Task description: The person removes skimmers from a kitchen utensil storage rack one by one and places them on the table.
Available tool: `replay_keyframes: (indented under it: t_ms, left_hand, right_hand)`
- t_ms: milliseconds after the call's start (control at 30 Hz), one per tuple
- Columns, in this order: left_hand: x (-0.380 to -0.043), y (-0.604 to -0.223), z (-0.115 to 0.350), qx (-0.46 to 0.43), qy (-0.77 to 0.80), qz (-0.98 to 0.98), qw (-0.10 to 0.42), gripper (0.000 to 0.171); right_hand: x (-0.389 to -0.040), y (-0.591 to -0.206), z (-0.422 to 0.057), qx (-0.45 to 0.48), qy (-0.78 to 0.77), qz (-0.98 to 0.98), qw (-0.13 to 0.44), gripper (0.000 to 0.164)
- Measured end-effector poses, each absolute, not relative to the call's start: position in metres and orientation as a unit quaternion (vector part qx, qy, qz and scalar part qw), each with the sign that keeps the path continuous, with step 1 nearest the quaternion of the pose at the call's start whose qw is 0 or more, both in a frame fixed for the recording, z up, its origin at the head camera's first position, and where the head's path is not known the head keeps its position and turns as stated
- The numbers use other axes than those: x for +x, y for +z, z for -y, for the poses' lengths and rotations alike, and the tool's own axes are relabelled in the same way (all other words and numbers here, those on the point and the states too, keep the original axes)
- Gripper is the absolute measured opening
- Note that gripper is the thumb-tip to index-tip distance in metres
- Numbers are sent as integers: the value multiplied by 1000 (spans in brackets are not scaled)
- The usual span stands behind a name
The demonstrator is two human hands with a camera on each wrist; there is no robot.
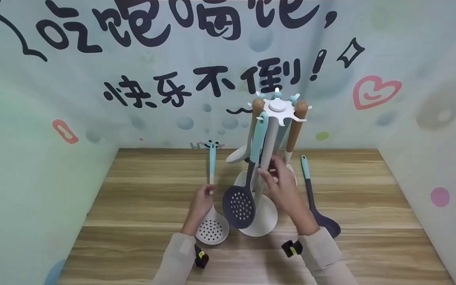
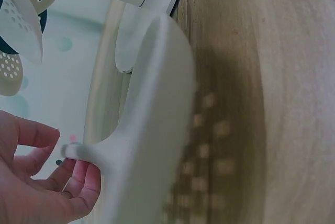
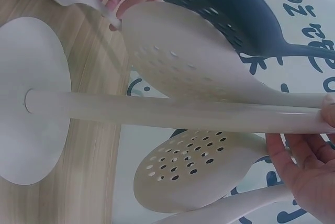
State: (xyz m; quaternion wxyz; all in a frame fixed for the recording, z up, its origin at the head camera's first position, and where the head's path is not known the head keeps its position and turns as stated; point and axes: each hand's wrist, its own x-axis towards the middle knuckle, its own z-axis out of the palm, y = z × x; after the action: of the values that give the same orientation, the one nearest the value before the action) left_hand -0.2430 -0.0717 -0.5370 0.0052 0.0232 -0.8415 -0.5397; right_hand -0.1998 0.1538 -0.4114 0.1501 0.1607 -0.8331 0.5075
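My left hand pinches the handle of a white slotted skimmer with a light-blue grip. In the left wrist view the skimmer is raised off the tabletop, its dotted shadow beside it. The right hand holds the white pole of a utensil stand partway up. Around the pole hang a dark slotted skimmer with a blue handle, a white ladle, wooden-handled utensils and pale slotted ones, seen best in the right wrist view. The stand's round white base is partly hidden by the dark skimmer.
Right of the stand, a dark ladle with a light-blue handle end lies on the wood-grain table. A printed wall covering rises behind and on both sides. Hooks ring the stand's white top.
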Motion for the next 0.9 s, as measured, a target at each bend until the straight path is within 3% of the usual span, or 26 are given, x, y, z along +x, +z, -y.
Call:
replay_keyframes:
  t_ms: [333, 900]
  left_hand:
    - [-242, -540, 72, 35, -529, 845, -67, 37]
    - [-237, -538, 73, 26, -491, 863, -115, 36]
  right_hand:
    - [-200, -411, -154, 159, 510, 833, 147, 32]
    - [-200, -411, -155, 157, 521, 827, 140, 32]
